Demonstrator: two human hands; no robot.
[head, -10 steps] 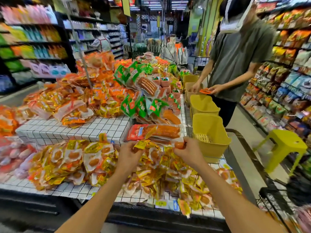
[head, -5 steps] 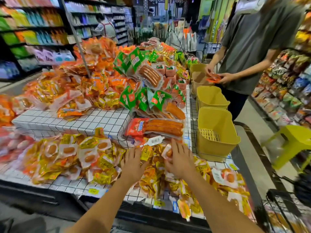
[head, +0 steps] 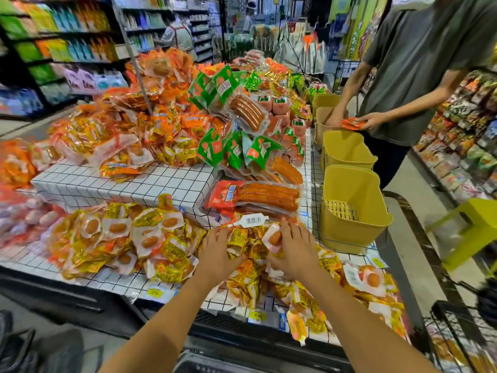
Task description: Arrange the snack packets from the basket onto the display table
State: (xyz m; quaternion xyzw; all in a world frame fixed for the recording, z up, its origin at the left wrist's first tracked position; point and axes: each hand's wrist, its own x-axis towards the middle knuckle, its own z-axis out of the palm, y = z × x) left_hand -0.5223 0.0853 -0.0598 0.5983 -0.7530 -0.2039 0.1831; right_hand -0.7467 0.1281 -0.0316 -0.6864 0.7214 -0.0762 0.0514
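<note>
1. The display table (head: 113, 184) is standing in two tiers, both covered in white cloth with a black grid. The upper tier is sitting back from the lower one.
2. Yellow-and-white snack packets (head: 166, 246), each showing a small sausage, are lying heaped on the lower tier. Some are hanging over its near edge beside the yellow price tags (head: 257, 315).
3. The left hand (head: 219, 254) is resting palm down on that heap, its fingers straight and slightly spread.
4. The right hand (head: 297, 251) is lying just beside it on the same heap, fingers straight and close together. Its thumb is touching a white packet (head: 274, 237); whether it is pinching it, I cannot tell.
5. A red sausage pack (head: 258, 196) is lying just beyond the fingertips, with a white barcode tag (head: 251, 220) sticking out in front of it.
6. Orange packs (head: 161, 122) and green packs (head: 215, 87) are piling high on the upper tier.
7. The nearest yellow basket (head: 352, 208) is sitting at the table's right edge, with further baskets (head: 347, 150) lining up behind it.
8. Another person in a grey shirt (head: 419, 63) is standing by the far baskets, holding orange packets (head: 352, 123) in one hand.
9. Stocked shelves (head: 67, 49) are running along both sides of the shop, and a green stool (head: 473, 224) is standing in the right-hand aisle.
</note>
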